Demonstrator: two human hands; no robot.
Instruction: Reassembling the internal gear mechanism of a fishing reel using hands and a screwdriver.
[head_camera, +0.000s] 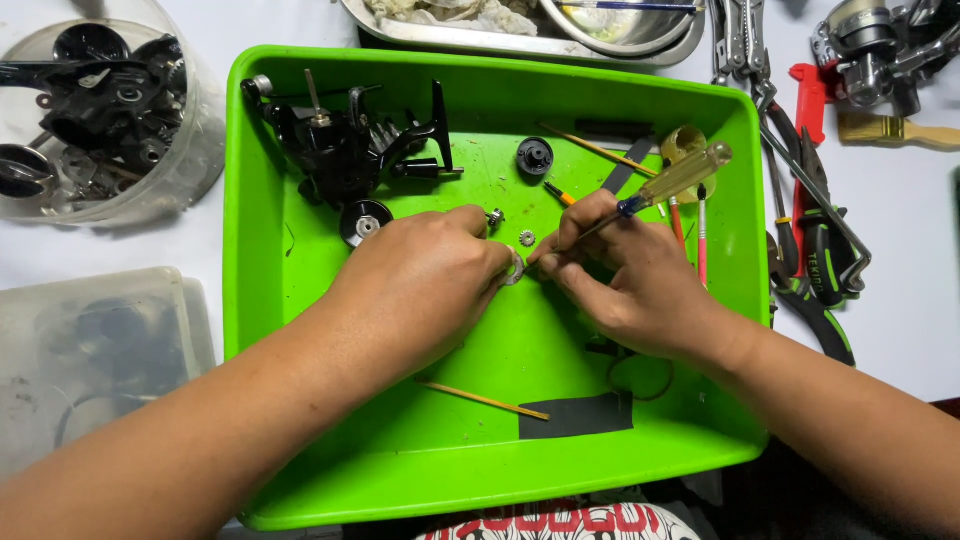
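Nearest the camera, a flat dark strip (577, 415) and a thin wooden stick (483, 400) lie on the floor of the green tray (260, 300), just inside its near wall; a loop of dark wire (640, 378) lies beside the strip, under the right wrist; the rest of the near floor is bare green.

Above that, both hands meet at the tray's middle; the left hand (420, 285) has its fingertips pinched together on a small metal ring (514, 268), which sits at the very tips, between the two hands; the right hand (625, 275) is closed around a screwdriver (655, 190) with a clear yellow handle, the fingers tight on the shaft, the tip brought down right at the ring and the handle slanting up and away to the right; the fingertips of both hands nearly touch.

Just beyond the ring lie a small toothed gear (527, 238) and a tiny screw-like part (494, 216), near but apart from the fingers; a round black spool piece (364, 221) rests just beyond the left knuckles.

Farther back, a black fishing reel body (345, 145) stands near the far-left corner; a black round cap (534, 156) lies to its right; thin brushes (700, 235) lean by the right wall.

Outside the tray, pliers (815, 260) lie to the right; a clear tub of black parts (105, 110) stands at far left.
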